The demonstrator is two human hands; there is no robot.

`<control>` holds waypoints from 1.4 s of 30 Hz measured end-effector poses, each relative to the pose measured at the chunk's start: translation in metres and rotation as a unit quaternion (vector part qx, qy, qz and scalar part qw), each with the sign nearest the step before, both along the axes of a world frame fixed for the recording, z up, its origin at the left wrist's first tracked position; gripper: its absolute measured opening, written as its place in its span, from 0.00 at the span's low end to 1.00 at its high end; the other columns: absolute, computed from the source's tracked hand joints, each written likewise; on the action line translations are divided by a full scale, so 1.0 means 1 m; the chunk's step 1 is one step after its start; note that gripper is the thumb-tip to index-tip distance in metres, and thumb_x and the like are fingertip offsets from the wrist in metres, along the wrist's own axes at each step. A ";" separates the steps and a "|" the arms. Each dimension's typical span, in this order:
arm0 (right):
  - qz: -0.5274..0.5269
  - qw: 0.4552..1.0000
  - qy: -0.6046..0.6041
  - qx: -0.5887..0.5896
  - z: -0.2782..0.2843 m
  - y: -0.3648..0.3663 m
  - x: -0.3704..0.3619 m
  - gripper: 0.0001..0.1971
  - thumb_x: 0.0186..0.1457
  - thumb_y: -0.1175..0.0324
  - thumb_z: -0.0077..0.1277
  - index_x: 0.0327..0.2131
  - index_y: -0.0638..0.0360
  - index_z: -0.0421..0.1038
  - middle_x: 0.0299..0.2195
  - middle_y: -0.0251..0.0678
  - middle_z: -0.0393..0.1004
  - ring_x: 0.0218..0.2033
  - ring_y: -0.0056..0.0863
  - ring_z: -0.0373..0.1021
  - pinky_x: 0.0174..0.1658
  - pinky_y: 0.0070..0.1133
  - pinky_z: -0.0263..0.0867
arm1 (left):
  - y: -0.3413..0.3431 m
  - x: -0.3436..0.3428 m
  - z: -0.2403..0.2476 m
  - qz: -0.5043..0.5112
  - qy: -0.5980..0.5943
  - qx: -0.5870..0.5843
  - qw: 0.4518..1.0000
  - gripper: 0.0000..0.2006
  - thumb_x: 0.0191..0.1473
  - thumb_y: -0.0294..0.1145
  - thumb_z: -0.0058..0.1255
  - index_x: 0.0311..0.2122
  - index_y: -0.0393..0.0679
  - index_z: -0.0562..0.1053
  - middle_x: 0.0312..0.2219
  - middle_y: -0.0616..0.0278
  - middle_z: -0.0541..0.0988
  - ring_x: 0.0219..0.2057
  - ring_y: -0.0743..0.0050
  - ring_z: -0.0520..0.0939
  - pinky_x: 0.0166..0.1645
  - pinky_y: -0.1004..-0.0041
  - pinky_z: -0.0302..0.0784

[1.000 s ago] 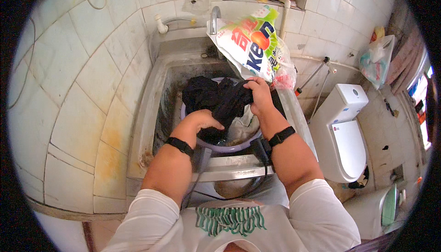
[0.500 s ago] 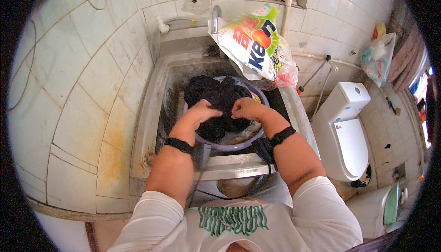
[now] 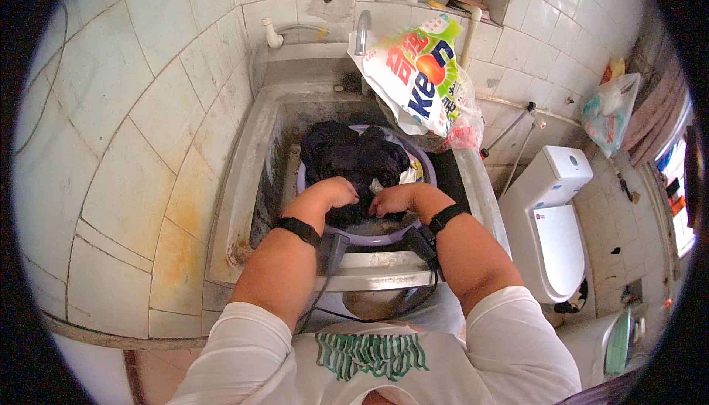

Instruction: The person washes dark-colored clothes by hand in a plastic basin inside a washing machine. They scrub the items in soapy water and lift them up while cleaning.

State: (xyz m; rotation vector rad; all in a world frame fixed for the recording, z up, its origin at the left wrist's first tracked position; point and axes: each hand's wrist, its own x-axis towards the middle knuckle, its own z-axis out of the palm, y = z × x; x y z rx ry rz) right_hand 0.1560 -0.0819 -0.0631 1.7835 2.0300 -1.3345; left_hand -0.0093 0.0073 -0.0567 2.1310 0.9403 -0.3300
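Wet-looking black cloth (image 3: 353, 155) is heaped in a pale purple basin (image 3: 378, 240), which stands inside a stone sink (image 3: 238, 183). At the near side of the heap my left hand (image 3: 337, 192) is closed, its fingers gripping part of the black cloth. Just to its right, my right hand (image 3: 393, 199) is curled with thumb and fingers pinched on the same cloth. The fingertips of both hands face each other, a small gap apart. Some pale and patterned fabric (image 3: 410, 171) shows in the basin beyond my right hand.
On the sink's far right corner a white and green detergent bag (image 3: 413, 72) leans beside the metal tap (image 3: 362, 32). Black devices with cables hang from my wrist straps (image 3: 299, 230) near the sink's front edge. A white toilet (image 3: 559, 235) stands to the right; a tiled wall (image 3: 140, 168) rises at left.
Both hands have moved down the near side of the black cloth, toward me, uncovering more of the heap. The whole view has shifted slightly.
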 end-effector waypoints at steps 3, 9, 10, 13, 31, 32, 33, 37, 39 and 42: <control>-0.013 0.996 -0.001 -0.094 -0.002 -0.003 -0.002 0.21 0.45 0.60 0.48 0.45 0.56 0.70 0.43 0.37 0.71 0.44 0.30 0.65 0.48 0.24 0.58 | -0.007 -0.001 0.009 -0.055 -0.004 -0.033 0.998 0.14 0.46 0.32 0.53 0.41 0.47 0.75 0.39 0.56 0.77 0.40 0.62 0.76 0.43 0.68 0.70; 0.003 0.995 -0.008 -0.104 -0.005 -0.002 -0.003 0.22 0.47 0.55 0.49 0.43 0.59 0.70 0.44 0.35 0.70 0.44 0.30 0.64 0.48 0.27 0.58 | -0.007 0.003 0.002 -0.064 -0.003 -0.021 0.998 0.15 0.46 0.25 0.48 0.42 0.48 0.75 0.41 0.54 0.76 0.42 0.58 0.75 0.44 0.65 0.70; -0.003 0.996 -0.012 -0.088 -0.004 -0.003 -0.002 0.23 0.48 0.54 0.48 0.43 0.60 0.70 0.45 0.36 0.70 0.44 0.31 0.64 0.48 0.27 0.58 | -0.004 0.005 -0.002 -0.063 -0.006 -0.023 0.998 0.15 0.46 0.25 0.48 0.42 0.48 0.75 0.41 0.54 0.76 0.42 0.58 0.75 0.44 0.65 0.70; 0.000 0.995 -0.017 -0.095 0.013 -0.004 -0.017 0.22 0.49 0.54 0.47 0.42 0.60 0.71 0.44 0.38 0.70 0.44 0.31 0.64 0.47 0.27 0.58 | 0.003 0.002 -0.016 -0.011 -0.002 -0.031 0.999 0.19 0.45 0.20 0.44 0.44 0.48 0.74 0.43 0.53 0.75 0.43 0.56 0.75 0.43 0.63 0.71; -0.084 0.989 0.012 0.125 0.014 -0.013 0.004 0.31 0.39 0.65 0.56 0.49 0.62 0.58 0.40 0.43 0.70 0.42 0.33 0.67 0.44 0.25 0.62 | -0.015 -0.001 0.029 0.203 -0.277 -0.180 0.922 0.14 0.34 0.31 0.57 0.31 0.42 0.74 0.27 0.59 0.75 0.32 0.64 0.73 0.37 0.66 0.68; -0.087 0.986 -0.004 0.142 0.011 -0.013 0.006 0.32 0.40 0.64 0.57 0.50 0.61 0.57 0.41 0.43 0.70 0.43 0.34 0.66 0.44 0.25 0.62 | -0.015 0.001 0.030 0.200 -0.276 -0.179 0.923 0.14 0.34 0.31 0.57 0.31 0.42 0.74 0.27 0.59 0.75 0.32 0.64 0.73 0.37 0.66 0.68; -0.090 0.986 -0.003 0.143 0.007 -0.012 0.009 0.32 0.40 0.64 0.57 0.50 0.61 0.57 0.41 0.43 0.70 0.43 0.34 0.66 0.44 0.25 0.62 | -0.015 0.002 0.031 0.239 -0.353 -0.235 0.874 0.14 0.34 0.29 0.56 0.33 0.43 0.73 0.28 0.60 0.75 0.32 0.64 0.74 0.38 0.66 0.69; -0.184 0.975 0.099 0.080 0.011 -0.009 0.007 0.40 0.41 0.58 0.56 0.57 0.59 0.49 0.52 0.47 0.61 0.50 0.41 0.61 0.49 0.31 0.61 | -0.024 0.000 0.053 0.285 -0.478 -0.407 0.724 0.11 0.37 0.25 0.51 0.31 0.44 0.71 0.27 0.63 0.73 0.30 0.67 0.74 0.39 0.68 0.71; -0.218 0.956 0.189 0.046 0.010 -0.009 0.010 0.42 0.41 0.56 0.56 0.58 0.58 0.47 0.52 0.48 0.61 0.50 0.42 0.61 0.48 0.32 0.62 | -0.024 0.000 0.055 0.281 -0.519 -0.442 0.675 0.08 0.38 0.24 0.47 0.28 0.45 0.69 0.26 0.64 0.73 0.28 0.67 0.75 0.39 0.68 0.72; -0.323 0.923 0.200 0.067 0.005 -0.001 0.017 0.24 0.45 0.68 0.52 0.48 0.55 0.61 0.38 0.35 0.69 0.35 0.26 0.68 0.33 0.21 0.66 | -0.012 0.001 0.049 0.340 -0.516 -0.495 0.610 0.15 0.35 0.27 0.51 0.35 0.46 0.71 0.30 0.62 0.75 0.32 0.60 0.75 0.42 0.60 0.71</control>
